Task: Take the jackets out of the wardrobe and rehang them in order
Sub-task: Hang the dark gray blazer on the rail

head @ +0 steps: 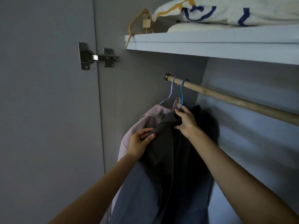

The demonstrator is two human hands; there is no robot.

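Observation:
A dark grey jacket hangs from a blue hanger hooked over the wooden rail. My right hand grips the jacket's collar right below the hanger's neck. My left hand holds the jacket's left shoulder, thumb on top. Behind it, against the wardrobe's side wall, a pale lilac jacket hangs on a light blue hanger at the rail's left end. The lower part of both jackets is hidden by my arms.
A shelf runs above the rail, holding white bedding with blue and yellow marks and a small wooden block on a tan cord. The open door with its metal hinge stands on the left. The rail is bare to the right.

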